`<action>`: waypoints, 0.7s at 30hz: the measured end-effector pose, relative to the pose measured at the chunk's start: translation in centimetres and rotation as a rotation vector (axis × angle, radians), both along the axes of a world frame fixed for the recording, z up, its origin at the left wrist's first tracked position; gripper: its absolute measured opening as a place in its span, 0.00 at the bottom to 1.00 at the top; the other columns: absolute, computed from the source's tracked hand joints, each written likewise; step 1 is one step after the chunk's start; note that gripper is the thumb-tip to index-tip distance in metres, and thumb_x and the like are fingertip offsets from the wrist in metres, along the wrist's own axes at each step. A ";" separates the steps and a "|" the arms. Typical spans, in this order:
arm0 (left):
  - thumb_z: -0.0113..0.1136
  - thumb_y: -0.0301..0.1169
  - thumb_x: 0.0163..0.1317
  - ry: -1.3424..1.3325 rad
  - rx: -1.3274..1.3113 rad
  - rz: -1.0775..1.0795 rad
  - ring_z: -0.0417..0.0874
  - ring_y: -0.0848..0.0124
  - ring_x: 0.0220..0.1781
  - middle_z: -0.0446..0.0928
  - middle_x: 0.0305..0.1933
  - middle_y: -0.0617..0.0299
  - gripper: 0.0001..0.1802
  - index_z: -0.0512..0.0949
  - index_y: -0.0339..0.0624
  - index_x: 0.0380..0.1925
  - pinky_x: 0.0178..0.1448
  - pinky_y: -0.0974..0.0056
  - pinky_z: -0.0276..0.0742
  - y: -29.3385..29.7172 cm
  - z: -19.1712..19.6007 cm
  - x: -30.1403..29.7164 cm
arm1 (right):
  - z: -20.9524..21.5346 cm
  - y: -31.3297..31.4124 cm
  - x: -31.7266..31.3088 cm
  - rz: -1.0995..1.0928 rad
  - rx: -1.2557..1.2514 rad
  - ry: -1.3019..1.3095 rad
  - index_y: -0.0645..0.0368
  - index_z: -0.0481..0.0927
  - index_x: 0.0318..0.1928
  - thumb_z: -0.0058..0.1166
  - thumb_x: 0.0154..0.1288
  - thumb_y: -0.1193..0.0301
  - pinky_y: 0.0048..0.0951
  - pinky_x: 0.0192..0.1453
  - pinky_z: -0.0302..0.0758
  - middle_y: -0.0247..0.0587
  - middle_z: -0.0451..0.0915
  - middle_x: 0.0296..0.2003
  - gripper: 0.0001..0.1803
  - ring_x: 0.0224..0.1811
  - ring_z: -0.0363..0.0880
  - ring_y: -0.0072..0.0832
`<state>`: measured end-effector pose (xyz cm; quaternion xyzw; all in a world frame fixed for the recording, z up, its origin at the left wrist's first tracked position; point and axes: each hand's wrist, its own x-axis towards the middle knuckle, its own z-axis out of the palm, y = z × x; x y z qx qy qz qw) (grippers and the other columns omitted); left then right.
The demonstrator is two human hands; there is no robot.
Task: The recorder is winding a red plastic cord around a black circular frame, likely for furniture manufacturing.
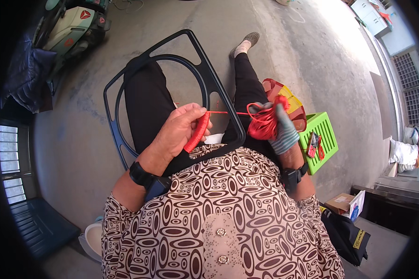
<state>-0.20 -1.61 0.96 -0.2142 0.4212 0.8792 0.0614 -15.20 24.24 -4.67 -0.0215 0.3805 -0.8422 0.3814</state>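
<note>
A dark plastic frame (212, 79) with a round inner ring (172, 57) lies across my lap. Tight turns of red cord (198, 135) cover a curved stretch of the ring. My left hand (174, 128), bare, is closed there, thumb and fingers pinching the cord at the upper end of the turns. From that pinch a strand runs straight to the right, crossing the frame's side bar. At its other end my right hand (284, 130), in a grey striped glove, grips a loose bundle of red cord (264, 124).
Right of my leg stands a green slotted plastic stool (328, 135) with a small tool (313, 145) and red cord on it. A red and yellow item (291, 100) lies beside it. A scooter (72, 30) is at the far left; a dark bag (347, 237) and cardboard box (339, 202) sit lower right.
</note>
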 end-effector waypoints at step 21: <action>0.58 0.33 0.68 -0.013 0.238 -0.162 0.81 0.75 0.25 0.79 0.29 0.59 0.14 0.76 0.30 0.42 0.29 0.72 0.79 1.1 -0.3 -0.5 | 2.8 -15.2 -2.6 0.190 0.487 0.158 0.61 0.77 0.51 0.51 0.71 0.66 0.29 0.36 0.80 0.37 0.81 0.35 0.14 0.32 0.80 0.22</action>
